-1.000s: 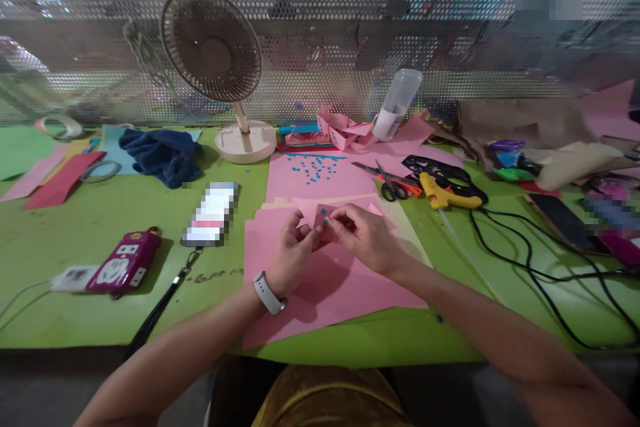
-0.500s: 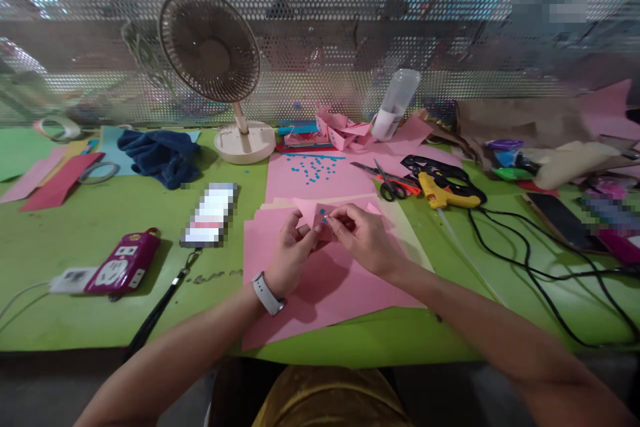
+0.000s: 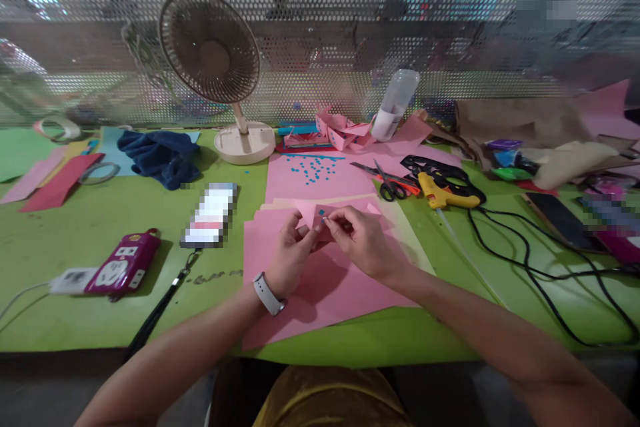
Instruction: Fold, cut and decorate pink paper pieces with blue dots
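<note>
A folded pink paper piece (image 3: 319, 208) with a small blue paper bit (image 3: 322, 212) on its face is held over the stacked pink sheets. My left hand (image 3: 293, 250), with a pale watch strap at the wrist, grips it by the lower left edge, thumb in front. From the right, my right hand (image 3: 364, 240) pinches thumb and forefinger together at the paper's surface. What lies between those fingertips is too small to make out. Farther back, many blue paper bits (image 3: 314, 170) are scattered on a pink sheet (image 3: 280, 180).
Scissors (image 3: 390, 188) and a yellow glue gun (image 3: 445, 193) lie right of the sheets, with black cables (image 3: 527, 247) beyond. A fan (image 3: 245, 143) and a plastic bottle (image 3: 397, 107) stand at the back. Leftward are a phone (image 3: 210, 213) and a purple power strip (image 3: 123, 263).
My right hand's fingertips have shifted slightly against the pink paper piece, the other fingers curling a little. My left hand keeps its grip in the same place.
</note>
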`<state>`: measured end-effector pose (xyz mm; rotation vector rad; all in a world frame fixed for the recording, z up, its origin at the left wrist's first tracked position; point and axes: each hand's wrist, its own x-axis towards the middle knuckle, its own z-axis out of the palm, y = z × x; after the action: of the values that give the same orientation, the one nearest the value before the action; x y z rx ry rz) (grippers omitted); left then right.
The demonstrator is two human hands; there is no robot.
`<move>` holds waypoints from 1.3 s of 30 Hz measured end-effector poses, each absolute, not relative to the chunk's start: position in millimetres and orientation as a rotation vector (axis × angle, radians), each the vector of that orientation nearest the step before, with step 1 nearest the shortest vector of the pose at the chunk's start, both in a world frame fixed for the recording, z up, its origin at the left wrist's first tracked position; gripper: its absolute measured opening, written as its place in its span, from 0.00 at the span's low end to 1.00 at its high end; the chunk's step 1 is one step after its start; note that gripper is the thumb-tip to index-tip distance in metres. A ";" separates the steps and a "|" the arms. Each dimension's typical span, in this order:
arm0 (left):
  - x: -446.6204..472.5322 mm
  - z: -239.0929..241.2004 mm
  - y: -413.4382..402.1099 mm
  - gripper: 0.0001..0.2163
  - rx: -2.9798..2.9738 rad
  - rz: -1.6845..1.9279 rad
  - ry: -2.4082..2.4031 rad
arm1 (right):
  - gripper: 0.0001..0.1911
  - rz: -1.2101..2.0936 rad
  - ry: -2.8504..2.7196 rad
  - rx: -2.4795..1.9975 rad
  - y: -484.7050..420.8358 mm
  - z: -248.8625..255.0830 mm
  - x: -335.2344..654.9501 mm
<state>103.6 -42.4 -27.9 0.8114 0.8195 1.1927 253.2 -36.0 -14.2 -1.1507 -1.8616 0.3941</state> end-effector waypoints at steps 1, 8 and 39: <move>103.6 -28.0 -42.3 0.23 0.823 1.192 0.827 | 0.04 0.383 -1.870 -1.151 -36.1 -14.4 253.2; 103.0 -26.7 -41.3 0.21 0.864 1.186 0.845 | 0.03 0.398 -1.881 -1.199 -37.8 -11.6 253.3; 96.5 -19.6 -32.9 0.24 0.954 1.211 0.875 | 0.06 0.302 -1.978 -1.081 -24.1 -4.8 266.7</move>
<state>96.5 -32.9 -19.6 0.9545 0.8750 1.2110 266.7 -24.1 -4.8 -1.0807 -1.9778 0.3017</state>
